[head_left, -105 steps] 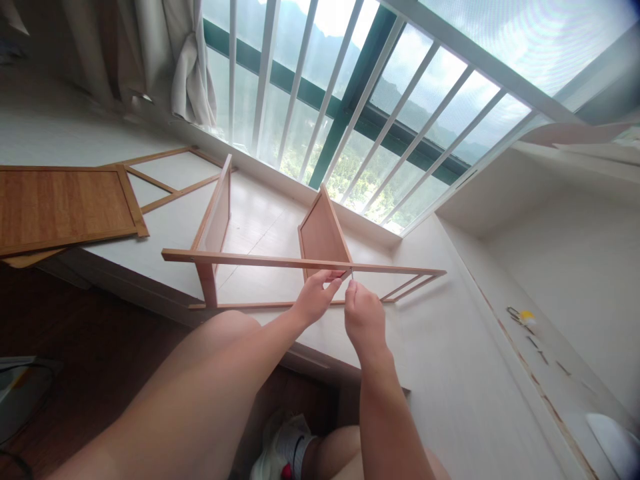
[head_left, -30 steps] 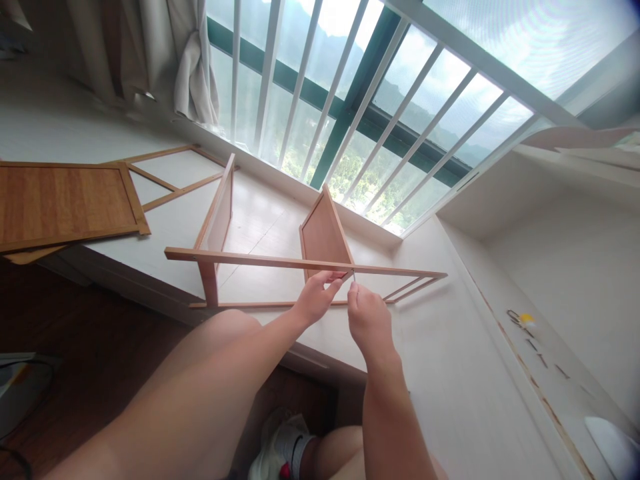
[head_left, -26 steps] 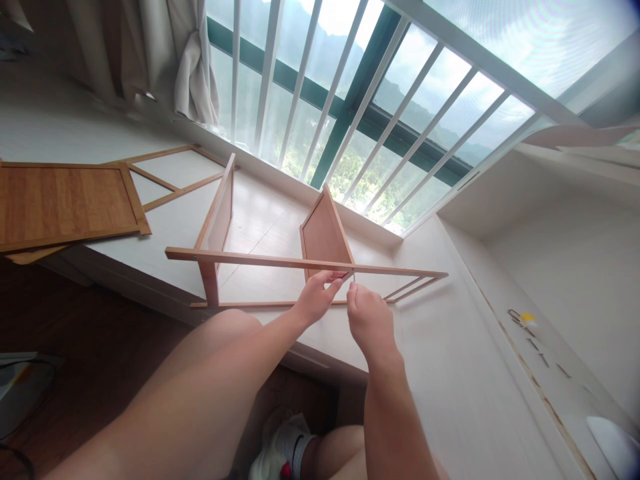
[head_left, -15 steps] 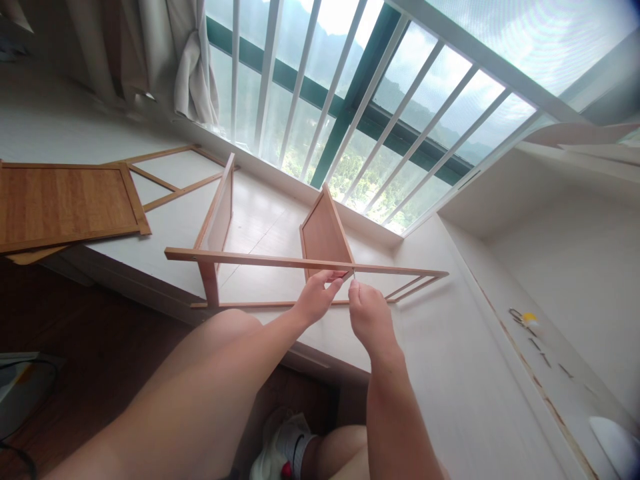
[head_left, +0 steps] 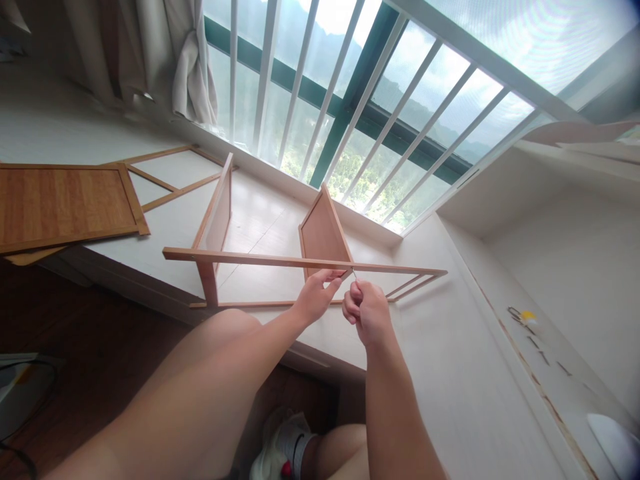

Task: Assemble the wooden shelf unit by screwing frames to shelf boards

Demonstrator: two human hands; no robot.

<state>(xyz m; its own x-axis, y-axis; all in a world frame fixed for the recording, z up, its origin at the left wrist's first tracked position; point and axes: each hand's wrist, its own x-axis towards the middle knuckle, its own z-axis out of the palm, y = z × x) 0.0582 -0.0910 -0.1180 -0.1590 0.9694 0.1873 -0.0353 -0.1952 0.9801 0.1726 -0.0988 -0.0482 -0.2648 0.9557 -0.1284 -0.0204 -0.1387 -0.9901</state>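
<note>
A wooden shelf frame (head_left: 260, 259) lies on the white ledge, with a front rail running across it and two upright panels behind. My left hand (head_left: 316, 293) grips the lower front corner of the middle wooden panel (head_left: 325, 230), just under the rail. Close beside it, my right hand (head_left: 367, 308) is closed around a thin metal tool, which looks like a hex key (head_left: 355, 274). Its tip meets the rail where the panel joins it. Most of the tool is hidden in my fingers.
A wood-grain panel (head_left: 65, 203) and an open wooden frame (head_left: 173, 190) lie at left. Several small metal pieces (head_left: 543, 353) rest on the right-hand shelf. White window bars (head_left: 345, 107) stand behind the ledge. My knee (head_left: 235, 327) is at the ledge's front edge.
My right hand has turned and its fingers have curled differently around the tool, now showing more of its thin shaft. The left hand and the frame stay practically in place.
</note>
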